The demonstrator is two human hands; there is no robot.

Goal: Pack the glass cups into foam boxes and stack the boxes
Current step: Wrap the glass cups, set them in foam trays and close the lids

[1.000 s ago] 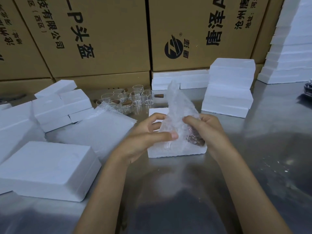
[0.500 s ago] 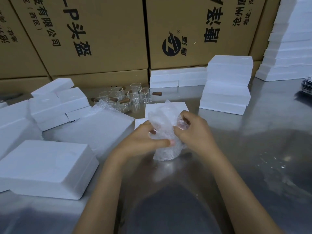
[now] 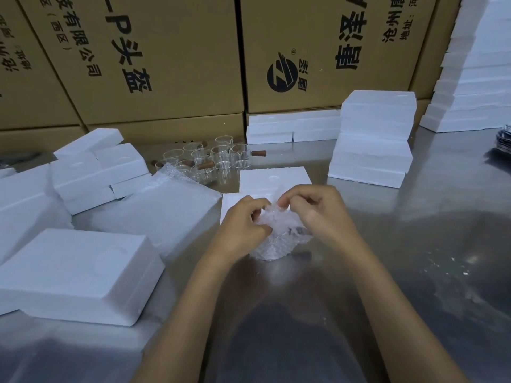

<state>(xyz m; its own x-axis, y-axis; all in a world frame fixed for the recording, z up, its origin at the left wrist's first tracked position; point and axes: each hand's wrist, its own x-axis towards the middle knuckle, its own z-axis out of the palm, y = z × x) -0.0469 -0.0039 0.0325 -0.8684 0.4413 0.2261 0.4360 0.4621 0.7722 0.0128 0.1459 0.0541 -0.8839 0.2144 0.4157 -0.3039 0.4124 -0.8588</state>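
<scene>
Crumpled clear bubble-wrap bundle (image 3: 278,239) gripped from both sides, resting on the shiny metal table (image 3: 414,258), centre near.

Left hand (image 3: 243,226) and right hand (image 3: 318,214) both curled tight around the bundle, pinching its top. Just beyond, flat white foam box pieces (image 3: 272,179); farther, clear glass cups with brown handles (image 3: 218,160); left, closed white foam box (image 3: 80,275); right, stacked white foam boxes (image 3: 373,136); behind, brown printed cardboard cartons (image 3: 166,56).

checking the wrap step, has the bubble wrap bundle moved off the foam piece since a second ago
Yes. The bubble wrap bundle has come toward the person, from over the foam piece onto the metal table.
</scene>
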